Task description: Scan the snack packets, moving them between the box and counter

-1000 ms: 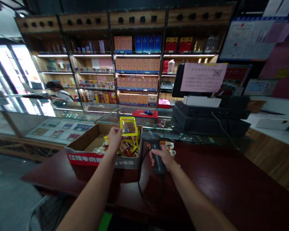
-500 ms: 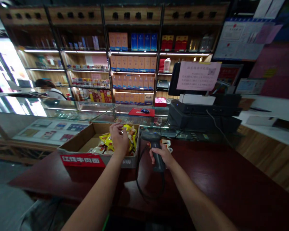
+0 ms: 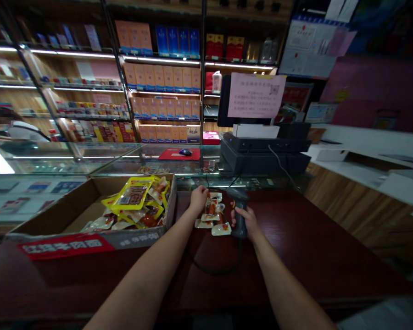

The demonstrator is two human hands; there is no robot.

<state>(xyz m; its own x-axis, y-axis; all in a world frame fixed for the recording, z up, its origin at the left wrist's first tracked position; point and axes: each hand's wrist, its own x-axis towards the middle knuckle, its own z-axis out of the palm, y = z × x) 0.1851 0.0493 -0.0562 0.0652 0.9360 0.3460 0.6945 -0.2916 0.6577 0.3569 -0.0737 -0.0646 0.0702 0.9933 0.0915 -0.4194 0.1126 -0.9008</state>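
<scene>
While we look down, our right hand [image 3: 247, 221] is shut tight around the handle of a black barcode scanner [image 3: 240, 225]. Our left hand [image 3: 198, 199] has its fingers bunched just at the top of a small pile of snack packets [image 3: 211, 215], and we cannot tell if it has hold of one. The pile lies between our hands on the dark red tabletop [image 3: 296, 243]. Just left of our left hand sits a cardboard box [image 3: 89, 215] full of more packets, with a yellow packet [image 3: 131, 194] on top. The scanner's black cord [image 3: 215, 271] loops down below our hands. Past them is a glass case [image 3: 113, 158] with a red mat [image 3: 179, 154] and a mouse [image 3: 185, 152] on it. Off to the right stands a black till [image 3: 265, 151] with a pink note [image 3: 256, 95] above it. Far back, shelves [image 3: 161, 73] hold rows of boxes, and a person [image 3: 7, 128] stands off to the left.
</scene>
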